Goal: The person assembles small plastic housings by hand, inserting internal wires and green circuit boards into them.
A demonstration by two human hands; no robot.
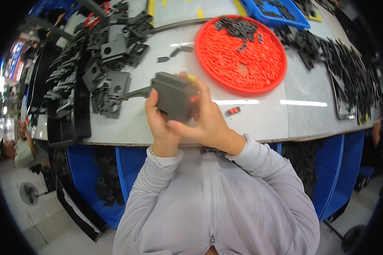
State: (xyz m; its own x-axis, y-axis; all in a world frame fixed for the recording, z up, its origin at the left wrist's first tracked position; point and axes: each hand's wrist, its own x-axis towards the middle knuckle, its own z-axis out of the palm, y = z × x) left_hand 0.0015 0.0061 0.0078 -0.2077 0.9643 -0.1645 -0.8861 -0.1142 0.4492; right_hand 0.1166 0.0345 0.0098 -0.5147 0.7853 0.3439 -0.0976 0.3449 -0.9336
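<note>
Above the table's near edge, both my hands hold a dark grey plastic box-shaped housing [174, 95], with a thin curved arm sticking out to its left. My left hand [161, 131] grips it from the left and below, thumb along its side. My right hand [215, 123] wraps its right side, fingers over the top and thumb near the bottom edge. Something yellow shows by the right fingertips; blur hides what it is. A small red spot shows on the housing's blurred right end. Right of my hands lies a small black block [233, 111] with two red round pieces.
A round red tray [203, 63] holds many small red parts, with dark grey parts [238, 27] on top. Dark housings [115, 46] pile up at left beside a black bin [68, 131]. Black strips [349, 72] lie at right. Blue bins [134, 159] sit beneath the table's edge.
</note>
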